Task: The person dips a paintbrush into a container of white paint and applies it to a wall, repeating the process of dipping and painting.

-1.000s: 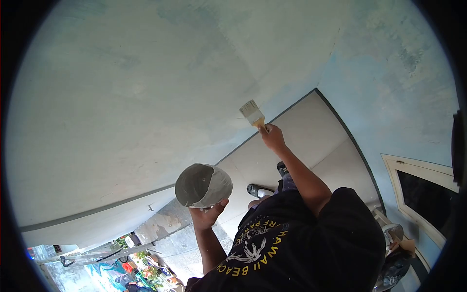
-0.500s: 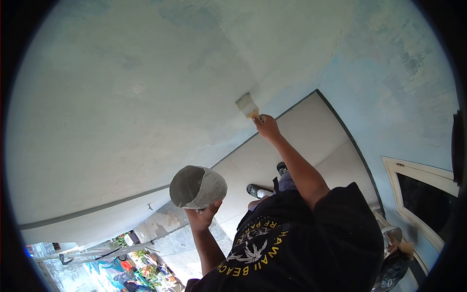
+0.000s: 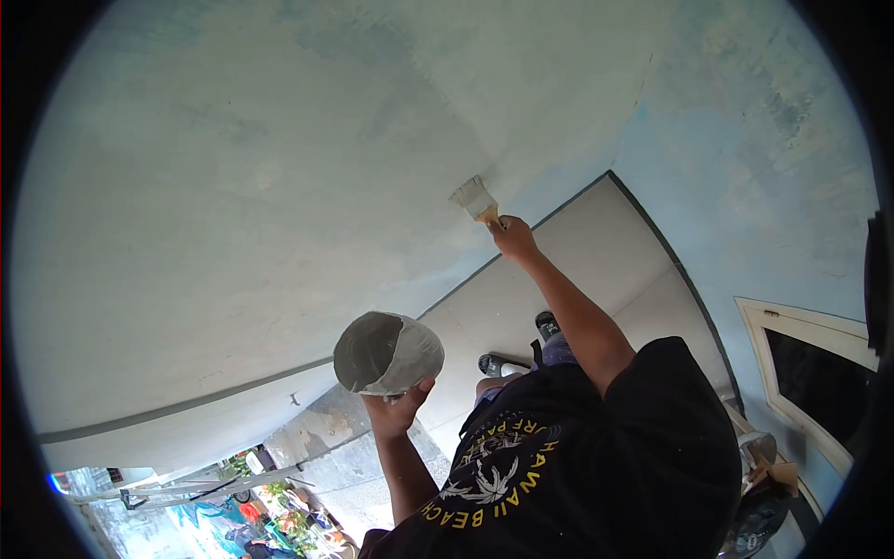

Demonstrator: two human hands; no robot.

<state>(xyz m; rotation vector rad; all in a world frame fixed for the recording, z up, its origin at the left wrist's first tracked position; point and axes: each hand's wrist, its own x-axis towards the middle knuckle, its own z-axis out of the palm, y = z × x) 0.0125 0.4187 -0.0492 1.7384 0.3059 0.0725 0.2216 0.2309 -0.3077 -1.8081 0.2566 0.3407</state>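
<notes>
Left to right:

Wall [image 3: 233, 186]: a broad, pale, patchy surface is filling most of the view, blue-tinged toward the right side. A dark line is running along its lower edge, where it meets a lighter grey band [image 3: 577, 261].

Bowl [image 3: 388, 353]: a rounded container smeared with grey-white paste is being held up from below by the left hand [image 3: 396, 410]. The fingers are being curled around its underside and the thumb is being pressed against its side. The bowl is being kept clear of the wall, well apart from the brush.

Brush [image 3: 473, 198]: a flat, wide brush with pale bristles and a wooden handle is being gripped by the right hand [image 3: 512, 238], fingers closed tight round the handle. The arm is being stretched out full. The bristles are being pressed against the wall just above the dark line; contact looks real, though how firm cannot be told.

Black T-shirt [image 3: 577, 456] with yellow lettering is being worn by the person. Sandalled feet [image 3: 521, 349] are showing below, beside the arm.

Far right: a white-framed window [image 3: 810, 363] is being shown, set in the blue part of the wall.
</notes>
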